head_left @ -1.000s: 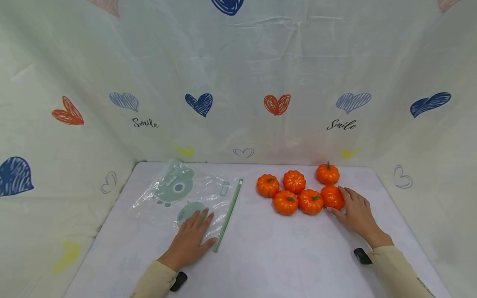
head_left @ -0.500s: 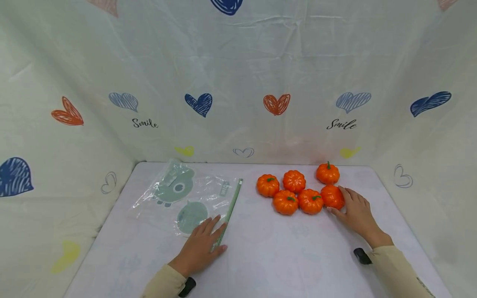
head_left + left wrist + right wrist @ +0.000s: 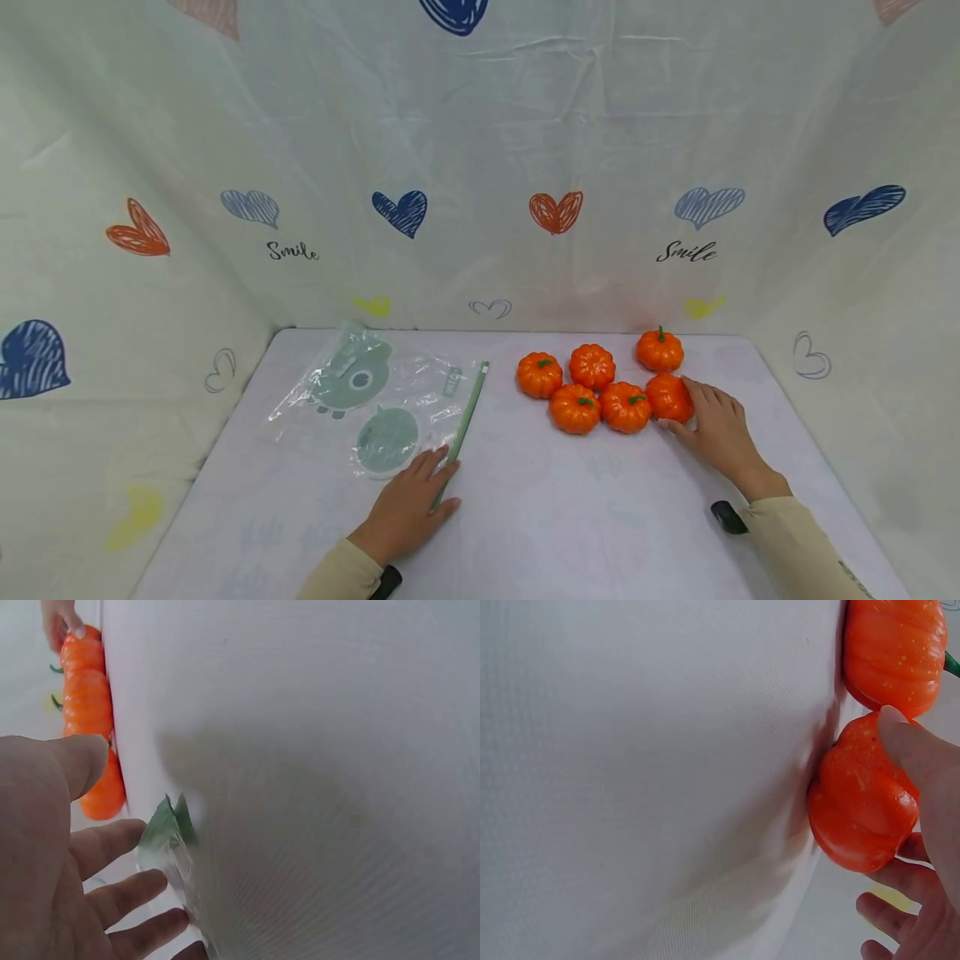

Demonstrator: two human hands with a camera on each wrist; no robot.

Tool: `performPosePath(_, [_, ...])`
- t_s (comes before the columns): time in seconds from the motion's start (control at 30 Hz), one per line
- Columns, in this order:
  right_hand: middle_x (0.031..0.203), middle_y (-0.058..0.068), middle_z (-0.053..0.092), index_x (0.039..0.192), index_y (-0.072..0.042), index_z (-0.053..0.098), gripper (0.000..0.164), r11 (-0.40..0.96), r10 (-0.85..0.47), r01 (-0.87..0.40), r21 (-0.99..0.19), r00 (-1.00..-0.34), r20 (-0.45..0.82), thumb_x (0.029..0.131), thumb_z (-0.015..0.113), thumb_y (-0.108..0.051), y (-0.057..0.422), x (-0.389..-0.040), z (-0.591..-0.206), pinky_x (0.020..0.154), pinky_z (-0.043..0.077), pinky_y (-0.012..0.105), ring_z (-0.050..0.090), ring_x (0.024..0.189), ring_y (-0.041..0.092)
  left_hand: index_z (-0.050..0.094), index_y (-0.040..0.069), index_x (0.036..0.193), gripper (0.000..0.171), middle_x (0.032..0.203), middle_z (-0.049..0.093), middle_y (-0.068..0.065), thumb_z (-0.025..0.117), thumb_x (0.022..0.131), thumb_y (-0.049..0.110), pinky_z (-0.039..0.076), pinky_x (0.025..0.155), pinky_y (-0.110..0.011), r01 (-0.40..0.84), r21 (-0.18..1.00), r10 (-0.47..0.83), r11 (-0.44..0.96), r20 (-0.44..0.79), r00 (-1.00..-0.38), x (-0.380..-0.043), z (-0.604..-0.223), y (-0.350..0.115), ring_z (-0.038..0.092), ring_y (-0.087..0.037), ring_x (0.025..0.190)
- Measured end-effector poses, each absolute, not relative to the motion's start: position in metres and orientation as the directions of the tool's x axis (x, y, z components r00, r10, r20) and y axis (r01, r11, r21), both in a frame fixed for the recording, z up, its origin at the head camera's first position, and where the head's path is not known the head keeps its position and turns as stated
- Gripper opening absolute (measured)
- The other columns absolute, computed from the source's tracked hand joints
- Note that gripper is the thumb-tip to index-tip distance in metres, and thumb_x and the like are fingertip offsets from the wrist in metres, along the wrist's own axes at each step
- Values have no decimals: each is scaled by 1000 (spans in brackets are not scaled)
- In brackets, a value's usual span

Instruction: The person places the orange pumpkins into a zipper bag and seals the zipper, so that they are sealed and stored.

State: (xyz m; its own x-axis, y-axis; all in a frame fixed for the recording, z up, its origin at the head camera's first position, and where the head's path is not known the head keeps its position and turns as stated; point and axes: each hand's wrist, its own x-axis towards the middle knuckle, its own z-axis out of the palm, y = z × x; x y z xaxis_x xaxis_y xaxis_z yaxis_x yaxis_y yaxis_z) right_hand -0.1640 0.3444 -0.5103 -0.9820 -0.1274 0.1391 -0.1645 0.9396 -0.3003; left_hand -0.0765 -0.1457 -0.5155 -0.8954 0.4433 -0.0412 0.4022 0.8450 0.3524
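Observation:
A clear zip bag with green animal prints lies flat at the left of the table. Its green zip strip runs along the right side. My left hand is over the strip's near end, fingers extended and thumb apart; in the left wrist view the fingertips are right at the bag's open-looking green edge. With thumb on one side and fingers on the other, my right hand holds a small orange pumpkin, the rightmost of the front row. That pumpkin sits on the table in the right wrist view.
Several more orange pumpkins stand close by: one beside the held one, one behind it, others further left. A white table carries everything. A curtain with printed hearts hangs around its back and sides.
My left hand has slid right and nearer along the bag, from the printed area to the near end of the zip strip. My right hand stays on its pumpkin.

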Motion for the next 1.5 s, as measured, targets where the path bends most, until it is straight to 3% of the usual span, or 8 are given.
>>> performPosePath(0.17, [142,40,50,149,14,42,89,944,-129,-170,-283,-979,158,84,89,-26,345,-163,-510,109,27,77,41,131,58,60,4,145,50,154,54,-17,68,103,31,48,110,-56,371,410,414,833,-18,-910,-76,-513,-145,49,-38,145])
performPosePath(0.3, [142,39,51,149,14,43,89,945,-127,-170,-278,-978,168,84,89,-25,345,-162,-509,109,27,76,41,131,58,65,0,138,41,144,62,-16,68,103,22,50,108,-54,380,411,388,829,67,-919,-76,-512,-143,55,-36,138])
performPosePath(0.53, [141,38,51,149,13,44,89,943,-130,-185,-278,-970,203,82,91,-21,345,-159,-505,108,27,75,40,130,57,75,5,120,24,129,71,-9,71,96,4,57,93,-50,336,339,298,879,160,-941,-77,-512,-136,66,-30,121])
performPosePath(0.77, [139,38,50,148,14,44,89,944,-127,-192,-270,-962,240,79,92,-17,346,-154,-501,106,27,75,41,128,57,80,5,106,24,113,77,-4,76,84,-4,57,77,-42,320,282,248,905,262,-933,-82,-517,-130,70,-27,100])
performPosePath(1.07, [141,38,49,148,13,44,88,944,-104,-172,-281,-964,243,79,92,-14,351,-151,-497,107,26,76,39,128,58,81,0,102,27,107,76,-5,78,79,-13,56,83,-49,314,303,165,900,430,-888,-84,-517,-130,69,-30,96])
performPosePath(1.3, [140,39,49,147,14,44,88,943,-95,-169,-288,-962,254,78,92,-12,352,-149,-497,106,26,76,39,128,58,81,0,106,29,112,78,-12,80,79,-10,52,95,-54,249,304,127,919,370,-920,-80,-515,-130,68,-35,105])
performPosePath(1.5, [140,38,49,147,13,44,88,943,-89,-164,-290,-963,256,78,92,-13,352,-147,-494,107,26,76,39,128,57,79,-1,114,41,115,78,-12,85,74,-7,47,100,-55,215,315,107,924,327,-939,-80,-515,-132,66,-36,111])
